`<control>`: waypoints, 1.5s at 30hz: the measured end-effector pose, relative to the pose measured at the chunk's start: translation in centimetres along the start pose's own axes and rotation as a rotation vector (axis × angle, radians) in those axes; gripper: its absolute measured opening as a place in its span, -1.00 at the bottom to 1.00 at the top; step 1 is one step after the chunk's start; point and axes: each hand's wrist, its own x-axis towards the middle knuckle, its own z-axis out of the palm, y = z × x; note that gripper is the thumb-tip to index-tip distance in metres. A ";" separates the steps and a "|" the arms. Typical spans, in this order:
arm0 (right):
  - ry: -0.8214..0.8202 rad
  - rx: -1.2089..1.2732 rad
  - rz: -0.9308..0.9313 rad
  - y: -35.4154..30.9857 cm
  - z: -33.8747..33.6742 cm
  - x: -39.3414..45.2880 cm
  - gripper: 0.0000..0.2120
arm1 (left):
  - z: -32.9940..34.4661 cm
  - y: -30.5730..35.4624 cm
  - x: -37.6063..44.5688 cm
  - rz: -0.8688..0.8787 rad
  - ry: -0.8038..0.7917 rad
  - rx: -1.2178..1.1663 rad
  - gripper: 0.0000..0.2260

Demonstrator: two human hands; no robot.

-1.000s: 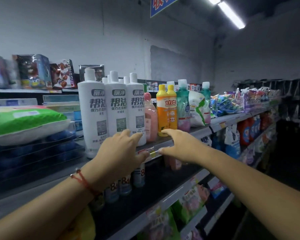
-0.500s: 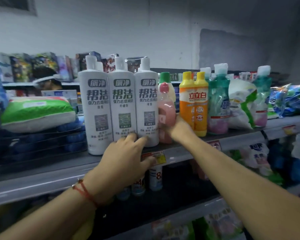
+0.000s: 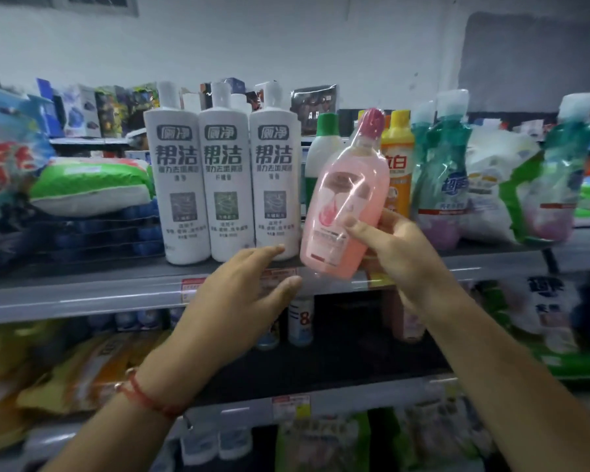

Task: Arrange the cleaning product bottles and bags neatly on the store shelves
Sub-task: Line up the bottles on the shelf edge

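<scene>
**Desk:** Where are your hands?

**Floor:** Your left hand (image 3: 242, 294) reaches to the front edge of the top shelf (image 3: 82, 294), fingers straight and relaxed, holding nothing; its fingertips (image 3: 276, 248) touch the base of the rightmost of the three white bottles (image 3: 226, 185). A red cord bracelet (image 3: 143, 395) circles that wrist. Your right hand (image 3: 399, 257) grips the pink bottle (image 3: 348, 202) low on its body, thumb across the label, fingers curled behind.

**Desk:** And where is that bottle?

**Floor:** Lifted off the shelf and tilted, its dark pink cap (image 3: 372, 120) leaning right, its base just above the shelf's front edge, in front of the gap between the white bottles and the yellow bottle (image 3: 397, 165).

**Desk:** Walk the shelf, left to right.

**Floor:** At the left end, a green-and-white bag (image 3: 89, 185) lies on stacked blue packs. Next the three white bottles stand upright, side by side, near the front edge. Behind your pink bottle stands a white bottle with a green cap (image 3: 326, 144). Then the yellow bottle, then teal pouches (image 3: 440, 185) with white spouts, then a white-and-green bag (image 3: 491, 185) towards the right end. The shelf below (image 3: 321, 400) holds blurred bottles and bags.
</scene>
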 end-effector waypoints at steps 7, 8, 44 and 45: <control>-0.224 0.120 0.246 5.5 -0.4 -10.8 -0.62 | 5.5 1.1 -6.5 -0.183 -0.130 -0.879 -0.59; -0.218 0.100 0.276 6.6 -0.2 -12.3 -0.64 | 6.7 1.3 -7.6 -0.241 -0.130 -0.972 -0.56; 0.123 0.556 0.957 14.1 2.2 -27.1 -0.55 | 13.3 2.0 -20.6 -0.584 -0.603 -1.163 -0.74; 0.133 0.586 0.965 14.2 2.1 -27.1 -0.52 | 13.2 2.1 -20.5 -0.549 -0.601 -1.154 -0.73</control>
